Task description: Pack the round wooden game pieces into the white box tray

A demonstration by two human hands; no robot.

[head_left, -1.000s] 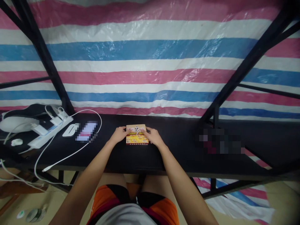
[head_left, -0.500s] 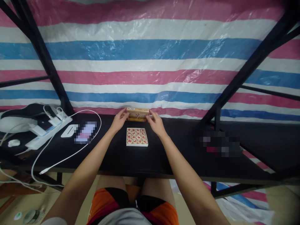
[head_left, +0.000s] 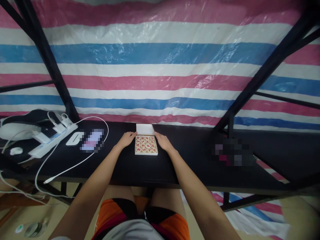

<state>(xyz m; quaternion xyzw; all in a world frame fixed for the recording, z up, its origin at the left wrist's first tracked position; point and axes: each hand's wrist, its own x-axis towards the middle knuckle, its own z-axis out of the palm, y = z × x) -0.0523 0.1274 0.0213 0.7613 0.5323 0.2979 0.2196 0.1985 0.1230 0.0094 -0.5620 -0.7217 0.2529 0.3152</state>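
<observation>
On the black table, a shallow white box (head_left: pixel 146 154) holds several round wooden pieces (head_left: pixel 145 144) with red characters, laid in rows. Directly behind it lies the box lid (head_left: pixel 145 129), its plain white inside facing up. My left hand (head_left: pixel 127 138) grips the lid's left edge near its front corner, fingers together. At the lid's right edge, my right hand (head_left: pixel 162 140) holds the opposite front corner. The lid's near edge meets or nearly touches the far edge of the box.
At left are a white power strip (head_left: pixel 47 146) with plugs, a white cable (head_left: pixel 72 165), a white flat object (head_left: pixel 74 138) and a blurred phone-like item (head_left: pixel 92 140). A blurred dark object (head_left: pixel 235 152) lies at right. Black metal bars (head_left: pixel 250 86) slant up on both sides.
The lid, which stood upright with its printed side showing, has tipped over and now shows its white inside. Both hands have come nearer with it, down toward the box of pieces.
</observation>
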